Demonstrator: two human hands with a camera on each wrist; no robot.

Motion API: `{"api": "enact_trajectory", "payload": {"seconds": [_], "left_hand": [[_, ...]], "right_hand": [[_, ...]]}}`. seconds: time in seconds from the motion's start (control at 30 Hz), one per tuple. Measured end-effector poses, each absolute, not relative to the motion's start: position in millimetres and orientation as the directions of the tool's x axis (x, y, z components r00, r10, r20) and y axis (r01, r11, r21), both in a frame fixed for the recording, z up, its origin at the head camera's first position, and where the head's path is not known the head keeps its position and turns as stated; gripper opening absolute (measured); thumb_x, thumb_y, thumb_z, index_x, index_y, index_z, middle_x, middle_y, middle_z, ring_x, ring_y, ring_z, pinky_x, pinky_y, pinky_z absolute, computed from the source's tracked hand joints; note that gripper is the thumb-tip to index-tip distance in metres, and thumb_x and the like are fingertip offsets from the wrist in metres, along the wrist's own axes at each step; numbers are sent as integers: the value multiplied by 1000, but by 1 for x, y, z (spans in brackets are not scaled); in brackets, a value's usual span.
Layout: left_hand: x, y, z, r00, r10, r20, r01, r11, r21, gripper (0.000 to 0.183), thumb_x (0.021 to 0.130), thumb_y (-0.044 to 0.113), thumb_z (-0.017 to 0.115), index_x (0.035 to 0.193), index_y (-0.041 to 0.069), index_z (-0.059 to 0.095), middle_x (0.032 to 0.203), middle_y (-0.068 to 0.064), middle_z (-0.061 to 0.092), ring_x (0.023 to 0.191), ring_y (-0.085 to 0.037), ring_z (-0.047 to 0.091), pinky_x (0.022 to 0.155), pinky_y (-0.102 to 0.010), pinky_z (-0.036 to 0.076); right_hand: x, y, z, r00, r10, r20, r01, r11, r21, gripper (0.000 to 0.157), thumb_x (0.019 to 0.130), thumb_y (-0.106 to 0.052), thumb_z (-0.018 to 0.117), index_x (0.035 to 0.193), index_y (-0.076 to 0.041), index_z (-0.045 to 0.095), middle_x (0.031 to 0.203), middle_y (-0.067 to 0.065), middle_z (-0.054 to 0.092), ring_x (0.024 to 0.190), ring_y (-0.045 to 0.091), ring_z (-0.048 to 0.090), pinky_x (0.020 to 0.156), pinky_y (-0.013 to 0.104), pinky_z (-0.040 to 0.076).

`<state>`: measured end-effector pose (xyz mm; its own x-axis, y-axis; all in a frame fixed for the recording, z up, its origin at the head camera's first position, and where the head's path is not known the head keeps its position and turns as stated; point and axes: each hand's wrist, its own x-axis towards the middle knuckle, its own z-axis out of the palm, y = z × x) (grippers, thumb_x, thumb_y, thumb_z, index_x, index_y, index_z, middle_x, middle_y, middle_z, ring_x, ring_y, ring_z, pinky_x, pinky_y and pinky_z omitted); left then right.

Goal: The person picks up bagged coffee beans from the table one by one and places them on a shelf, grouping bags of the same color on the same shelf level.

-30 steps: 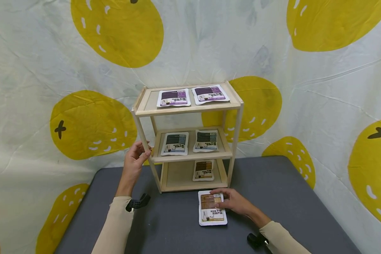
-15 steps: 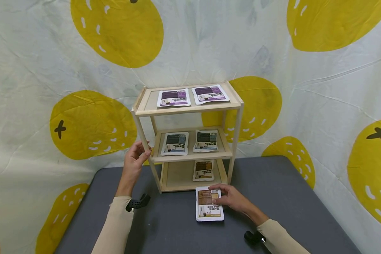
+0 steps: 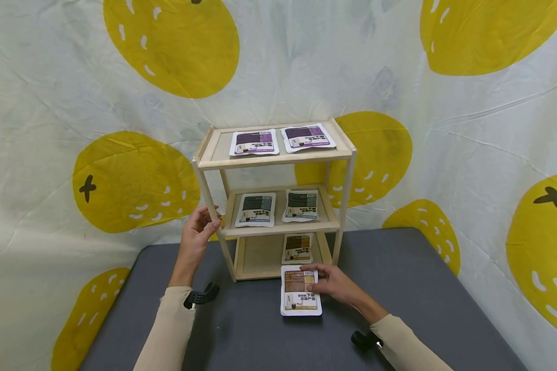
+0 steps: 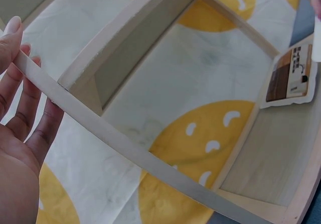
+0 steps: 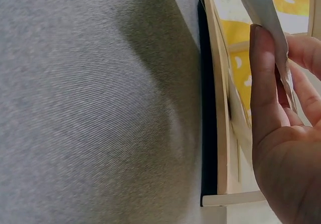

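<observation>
My right hand (image 3: 338, 286) pinches a flat white pouch with a brown label (image 3: 299, 303) by its right edge, just in front of the rack's bottom shelf. In the right wrist view the pouch (image 5: 268, 18) sits edge-on between thumb and fingers, raised above the grey surface. My left hand (image 3: 197, 234) holds the left front post (image 4: 120, 138) of a three-tier wooden rack (image 3: 278, 231) near the middle shelf, its thumb on one side and fingers behind. Another brown-labelled pouch (image 3: 298, 248) lies on the right of the bottom shelf.
Two purple-labelled pouches, one left (image 3: 254, 143) and one right (image 3: 308, 138), lie on the top tier. The middle tier bears two dark green ones, left (image 3: 256, 210) and right (image 3: 301, 206). A patterned curtain (image 3: 473, 134) hangs behind the dark grey table (image 3: 241, 324).
My right hand has carried the brown-labelled pouch forward and a little left, toward the bottom shelf. The left hand stays on the post, and the rack has not moved.
</observation>
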<state>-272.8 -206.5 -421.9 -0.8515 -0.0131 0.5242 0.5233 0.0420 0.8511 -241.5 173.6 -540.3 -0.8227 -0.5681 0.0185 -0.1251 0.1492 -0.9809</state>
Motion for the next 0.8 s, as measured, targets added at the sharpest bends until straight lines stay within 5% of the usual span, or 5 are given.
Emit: {"api": "enact_trajectory", "payload": {"seconds": [0.37,0.6,0.8], "left_hand": [[-273,-207,-422,-847,-7,532,531,54,846,33,98,5,67,129,1,59,104,1,66,97,-18,62,80,-24,51],[-273,-208,-422,-849,-9,529,527,58,848,33,97,5,67,129,2,60,104,-1,66,100,-32,61,80,-24,52],[-274,-208,-423,-849,-12,529,528,43,848,34,97,4,67,129,-2,58,107,-13,64,100,-27,62,81,-24,52]], "right_hand": [[-248,168,-537,-824,-564,55,-128,91,-988,56,93,-2,71,144,5,50,115,30,69,93,22,71,74,31,59],[-252,166,-532,-802,-595,61,-107,42,-993,63,90,3,73,147,4,46,127,32,60,104,26,70,81,33,59],[-256,161,-526,-788,-613,59,-112,48,-993,66,90,2,73,149,-1,45,130,30,58,109,29,67,84,32,58]]}}
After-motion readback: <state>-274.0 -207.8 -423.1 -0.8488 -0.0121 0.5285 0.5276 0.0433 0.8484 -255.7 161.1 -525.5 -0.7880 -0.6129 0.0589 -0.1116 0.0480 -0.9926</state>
